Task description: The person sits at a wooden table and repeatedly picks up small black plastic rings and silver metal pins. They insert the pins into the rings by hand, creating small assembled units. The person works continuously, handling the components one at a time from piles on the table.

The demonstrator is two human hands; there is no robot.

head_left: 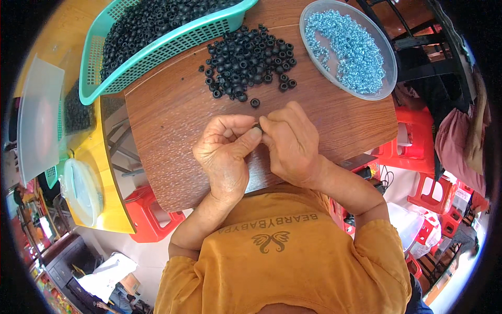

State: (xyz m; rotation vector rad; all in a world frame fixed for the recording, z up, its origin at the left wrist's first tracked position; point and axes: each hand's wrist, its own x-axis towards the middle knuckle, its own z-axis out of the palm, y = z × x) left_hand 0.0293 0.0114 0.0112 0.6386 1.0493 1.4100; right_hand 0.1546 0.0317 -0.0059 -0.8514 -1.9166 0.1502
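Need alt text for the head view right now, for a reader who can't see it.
Two bare hands, left hand and right hand, pinch one small black rubber ring together over a brown wood-grain board. Beyond lie a loose pile of black rings, a teal plastic basket of more, and a clear bowl of shiny blue-silver metal eyelets.

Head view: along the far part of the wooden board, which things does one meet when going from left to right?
Teal basket of black rings → loose pile of black rings on the board → clear bowl of small silver metal pieces.
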